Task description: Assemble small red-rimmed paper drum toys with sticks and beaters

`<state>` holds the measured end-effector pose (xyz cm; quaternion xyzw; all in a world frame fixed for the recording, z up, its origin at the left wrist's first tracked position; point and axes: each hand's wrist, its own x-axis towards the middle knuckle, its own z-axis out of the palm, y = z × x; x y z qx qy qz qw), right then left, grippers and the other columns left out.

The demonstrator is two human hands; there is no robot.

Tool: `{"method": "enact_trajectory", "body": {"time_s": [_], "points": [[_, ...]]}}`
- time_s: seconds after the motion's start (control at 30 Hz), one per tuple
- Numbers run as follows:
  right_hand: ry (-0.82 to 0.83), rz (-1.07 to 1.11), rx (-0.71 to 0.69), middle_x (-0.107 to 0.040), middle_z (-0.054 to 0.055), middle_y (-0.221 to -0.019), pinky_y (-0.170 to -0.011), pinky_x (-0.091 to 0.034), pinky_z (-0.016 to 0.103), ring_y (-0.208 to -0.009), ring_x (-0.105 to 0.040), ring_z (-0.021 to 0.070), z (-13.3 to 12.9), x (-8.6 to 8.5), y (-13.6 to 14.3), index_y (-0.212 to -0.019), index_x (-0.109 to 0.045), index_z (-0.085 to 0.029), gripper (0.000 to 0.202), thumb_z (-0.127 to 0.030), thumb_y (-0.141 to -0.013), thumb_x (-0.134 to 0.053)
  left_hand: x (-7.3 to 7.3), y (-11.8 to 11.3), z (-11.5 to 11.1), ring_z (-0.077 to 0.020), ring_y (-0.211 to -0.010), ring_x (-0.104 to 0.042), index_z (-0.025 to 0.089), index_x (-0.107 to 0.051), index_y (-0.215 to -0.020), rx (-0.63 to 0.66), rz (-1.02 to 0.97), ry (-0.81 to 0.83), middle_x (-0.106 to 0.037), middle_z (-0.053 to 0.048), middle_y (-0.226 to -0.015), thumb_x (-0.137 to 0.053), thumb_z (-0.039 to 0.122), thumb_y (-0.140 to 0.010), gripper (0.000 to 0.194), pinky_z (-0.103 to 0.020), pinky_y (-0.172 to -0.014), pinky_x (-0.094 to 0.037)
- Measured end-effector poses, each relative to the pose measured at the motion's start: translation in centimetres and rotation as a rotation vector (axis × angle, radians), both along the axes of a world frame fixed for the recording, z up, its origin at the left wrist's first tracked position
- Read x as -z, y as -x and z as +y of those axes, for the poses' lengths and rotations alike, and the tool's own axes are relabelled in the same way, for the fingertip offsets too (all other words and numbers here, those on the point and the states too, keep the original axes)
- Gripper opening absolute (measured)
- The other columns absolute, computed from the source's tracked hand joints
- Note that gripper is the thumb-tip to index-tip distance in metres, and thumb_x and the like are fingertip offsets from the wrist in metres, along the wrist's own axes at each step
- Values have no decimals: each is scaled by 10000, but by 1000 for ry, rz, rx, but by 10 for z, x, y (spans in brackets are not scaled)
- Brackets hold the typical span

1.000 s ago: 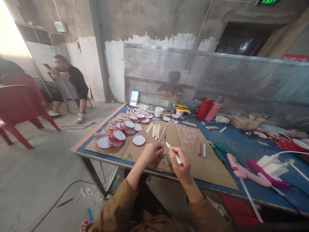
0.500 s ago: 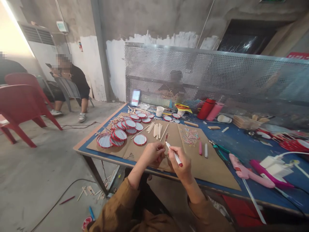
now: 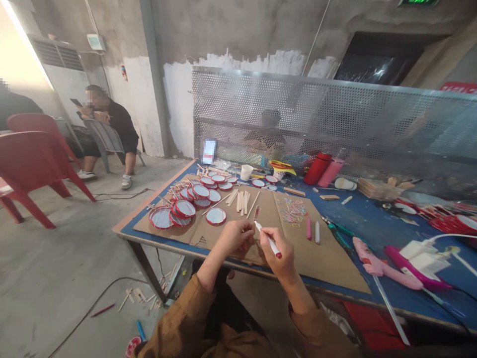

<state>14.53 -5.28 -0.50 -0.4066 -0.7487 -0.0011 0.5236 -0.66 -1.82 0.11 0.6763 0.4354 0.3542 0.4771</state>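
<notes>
My left hand (image 3: pixel 237 236) pinches a thin wooden craft stick (image 3: pixel 257 214) upright; its upper part is coloured dark red. In my right hand (image 3: pixel 281 256) is a white marker (image 3: pixel 271 242) with a red end, its tip at or close to the stick's side. Both hands are over a brown cardboard sheet (image 3: pixel 324 263). Beyond them lie loose wooden sticks (image 3: pixel 244 201) and a single red-rimmed disc (image 3: pixel 215 216). More red-rimmed discs (image 3: pixel 185 208) are piled to the left. A tangle of coloured rubber bands (image 3: pixel 294 211) lies to the right, near a pink marker (image 3: pixel 308 229) and a white one.
On the blue table's right side are green-handled pliers (image 3: pixel 341 229), a pink glue gun (image 3: pixel 383 266) and a power strip with white plugs (image 3: pixel 425 261). A red bottle (image 3: pixel 317 168) and a paper cup (image 3: pixel 246 172) stand at the back before a perforated metal panel (image 3: pixel 231 109). A person sits at left.
The marker tip has moved slightly down along the stick. My left hand stays almost still, and the things on the table lie as before.
</notes>
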Motion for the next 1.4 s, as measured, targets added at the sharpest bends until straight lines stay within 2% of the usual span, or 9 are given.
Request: {"method": "enact_trajectory", "body": {"time_s": [0.13, 0.4, 0.63, 0.97, 1.4], "points": [[8, 39, 23, -678, 42, -809, -667, -522, 270, -717, -663, 166, 0, 2, -1, -974, -569, -197, 108, -205, -875, -525, -1, 0, 0, -87, -364, -502, 163, -551, -688, 5, 6, 2, -485, 58, -429, -457, 230, -771, 142, -161, -379, -387], [-20, -14, 13, -680, 40, -805, -666, -525, 259, -711, -660, 160, 1, -4, 2, -958, -576, -192, 107, -218, -874, -515, -3, 0, -2, -73, -357, -493, 159, -552, -711, -16, 18, 17, -476, 61, -418, -479, 267, -778, 147, -136, -372, -377], [-2, 30, 40, -680, 50, -781, -652, -528, 280, -697, -658, 176, 0, 1, 0, -950, -578, -196, 109, -247, -888, -505, -2, 0, 0, -93, -384, -533, 165, -548, -718, -19, 18, 26, -505, 53, -457, -467, 235, -764, 117, -157, -381, -401], [-21, -23, 4, -675, 45, -809, -672, -515, 263, -722, -651, 161, 1, -3, 1, -951, -576, -191, 97, -206, -870, -524, -8, 0, -4, -82, -357, -499, 158, -552, -714, -13, -7, 40, -494, 57, -449, -488, 256, -766, 129, -156, -363, -397], [9, -26, 15, -674, 45, -781, -644, -502, 266, -685, -644, 162, 0, -1, 2, -922, -574, -199, 95, -241, -886, -497, -8, 0, -4, -88, -388, -528, 153, -561, -726, -26, 19, 28, -498, 52, -457, -481, 250, -768, 133, -152, -383, -402]]}}
